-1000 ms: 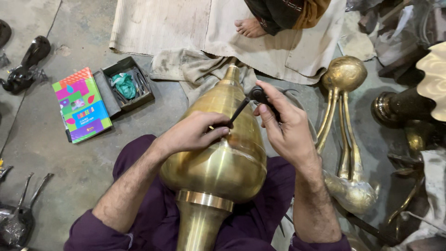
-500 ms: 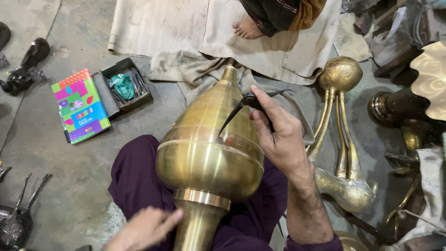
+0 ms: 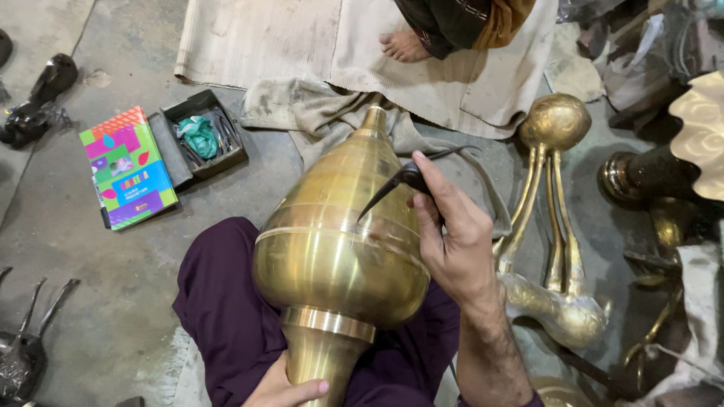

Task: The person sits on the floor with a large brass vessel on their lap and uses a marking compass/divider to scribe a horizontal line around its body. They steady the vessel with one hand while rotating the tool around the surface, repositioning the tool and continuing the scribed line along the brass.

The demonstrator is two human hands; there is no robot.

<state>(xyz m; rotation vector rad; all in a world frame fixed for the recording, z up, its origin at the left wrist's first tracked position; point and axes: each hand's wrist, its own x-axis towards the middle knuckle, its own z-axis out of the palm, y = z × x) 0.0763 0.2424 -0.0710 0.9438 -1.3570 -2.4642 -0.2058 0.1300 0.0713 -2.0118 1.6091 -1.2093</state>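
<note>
- Brass finial (image 3: 339, 249): large onion-shaped vessel body tapering to a point, lying across the lap of a seated person in purple trousers (image 3: 226, 316), point turned away from the wearer. Several fine rings already circle the upper body and a raised band marks the widest part; the broad lower bulge looks plain and unmarked.
- Right hand (image 3: 452, 241): fingers clenched around a dark curved scribing tool (image 3: 400, 185), its sharp tip resting on the brass just above the raised band, its thin tail sticking out behind the hand.
- Left hand (image 3: 283, 388): at the lower frame edge, fingers wrapped against the narrow neck (image 3: 320, 362) of the finial, steadying it; only part of the hand shows.
- Progress, as a judgement: line work on the upper half seems partly done; the lower bulge and neck seem still to be worked.
- Floor (image 3: 113, 286): bare grey concrete.
- Colourful printed booklet (image 3: 128, 166), and just beside it an open dark tool case (image 3: 200, 136) with a green cloth inside.
- Pale mat (image 3: 302, 38) and crumpled grey cloth (image 3: 317, 113) beyond the finial's point; another person's bare foot (image 3: 403, 45) rests on the mat.
- Brass stand (image 3: 550, 226) with a ball top and curved legs, lying close by the right forearm, crowding that side.
- Dark metal pieces (image 3: 30, 98) at the left edge, well apart.
</note>
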